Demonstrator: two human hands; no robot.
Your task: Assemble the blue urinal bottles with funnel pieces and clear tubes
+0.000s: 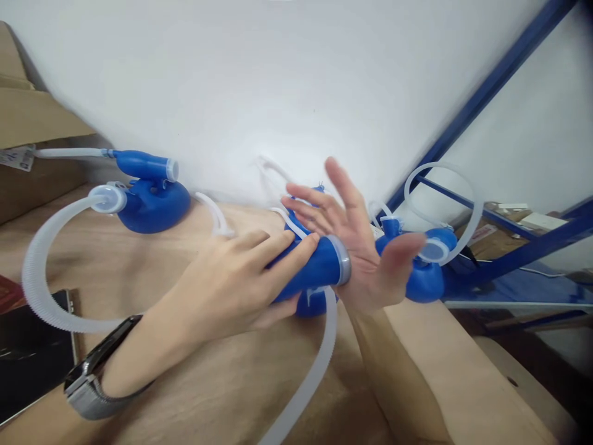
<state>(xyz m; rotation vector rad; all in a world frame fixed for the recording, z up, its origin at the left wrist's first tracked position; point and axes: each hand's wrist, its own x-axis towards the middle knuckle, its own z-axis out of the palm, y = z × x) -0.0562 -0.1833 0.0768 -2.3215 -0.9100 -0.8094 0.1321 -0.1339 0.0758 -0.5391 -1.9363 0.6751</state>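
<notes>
My left hand (227, 284), with a watch (104, 364) on its wrist, is wrapped round a blue plastic cylinder (322, 266). A translucent cap (343, 259) closes the cylinder's right end. The heel of my right hand (356, 253) is against or just beside that cap; its fingers are spread and slightly blurred. Below the cylinder shows part of a rounded blue bottle (309, 304), and a translucent ribbed hose (319, 358) runs down from there towards me. Whether cylinder and bottle are joined is hidden by my hand.
A blue bottle (157, 207) with a ribbed hose (41, 272) stands at left, another blue bottle (424, 281) at right. An open cardboard box (41, 117) and a dark tablet-like slab (37, 352) lie left. Blue metal framing (467, 111) rises at right before a white wall.
</notes>
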